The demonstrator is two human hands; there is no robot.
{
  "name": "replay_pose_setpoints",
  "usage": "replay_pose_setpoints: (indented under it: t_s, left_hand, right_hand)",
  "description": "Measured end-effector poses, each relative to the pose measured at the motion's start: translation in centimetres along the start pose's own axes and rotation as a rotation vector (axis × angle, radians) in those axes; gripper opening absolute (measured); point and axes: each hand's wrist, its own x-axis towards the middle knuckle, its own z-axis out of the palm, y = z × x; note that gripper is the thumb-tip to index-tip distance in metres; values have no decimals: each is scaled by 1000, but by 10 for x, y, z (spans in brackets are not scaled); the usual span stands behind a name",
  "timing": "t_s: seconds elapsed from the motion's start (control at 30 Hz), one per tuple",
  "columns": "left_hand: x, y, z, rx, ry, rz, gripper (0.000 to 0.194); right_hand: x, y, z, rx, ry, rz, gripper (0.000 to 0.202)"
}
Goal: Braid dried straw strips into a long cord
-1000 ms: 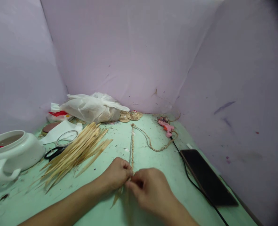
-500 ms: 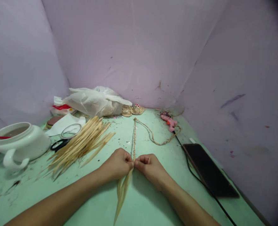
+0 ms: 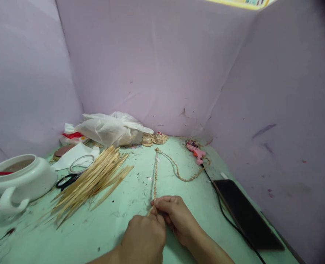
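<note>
Head view: plaiting at the near end

Observe braided cord (image 3: pixel 155 176) on the green table (image 3: pixel 54 247), running nearly straight away from the near end, then turning at the back into a slack curve rightward, close to the pink glue gun (image 3: pixel 197 154).

Record right hand (image 3: pixel 177 216) pinching, thumb and forefinger brought together on the near end of the cord, other fingers folded beneath. Record left hand (image 3: pixel 144 234) curled into a fist just below, gripping loose strands (image 3: pixel 150 212); cannot see its fingertips behind the knuckles.

Judge step in hand as crossing or tightening strands directly below the finished braid. Cannot settle the order of the strands from this angle. Judge next move to call for a firm right pinch at the last crossing and a steady, even pull from the left, so as not to slacken the plait.

Note straw bundle (image 3: pixel 93 181) left of the cord, overlapping black scissors (image 3: pixel 65 182), apart from both hands.

Check for writing: find none legible. Make out red and white on the packet (image 3: pixel 73 138) beside the white plastic bag (image 3: pixel 109 129), too small for a brand. Read nothing on the glue gun, the dark-screened phone (image 3: pixel 247 214) or the plain white pot (image 3: pixel 38 181).
</note>
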Motion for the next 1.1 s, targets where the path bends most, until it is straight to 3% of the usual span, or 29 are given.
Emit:
replay_pose_setpoints:
  t_s: [0.1, 0.2, 0.23, 0.3, 0.4, 0.5, 0.63, 0.73, 0.9, 1.1]
  left_hand:
    - [7, -9, -20, -40, 53, -88, 27]
    - [22, -25, -40, -387, 152, -215, 27]
    - [27, -29, -42, -544, 111, -312, 25]
    - [34, -33, -38, -841, -86, -417, 27]
    - [37, -33, -24, -1084, -321, -375, 21]
    - [37, -31, -14, -967, -285, -359, 17]
    - [40, -30, -8, -567, -41, -294, 18]
    - [42, -31, -1, -412, 122, -195, 19]
    - [45, -34, 10, -526, 72, -226, 19]
    - [45, -36, 10, -877, -42, -261, 13]
  right_hand:
    - [-1, -1, -2, 17, -26, 21, 12]
    - [-2, -2, -4, -2, -80, 19, 19]
    - [-2, -3, -5, -15, -95, 21, 21]
    - [0, -3, -7, -40, -118, 11, 24]
    - [3, -4, -11, -114, -176, -43, 24]
    - [3, -5, -15, -372, -173, -126, 18]
    - [-8, -6, -14, -979, 74, -366, 16]
    - [-19, -8, -7, -1319, 216, -465, 16]
    - [-30, -7, 6, -1506, 267, -355, 19]
    - [-44, 5, 22, -1548, 144, -372, 25]
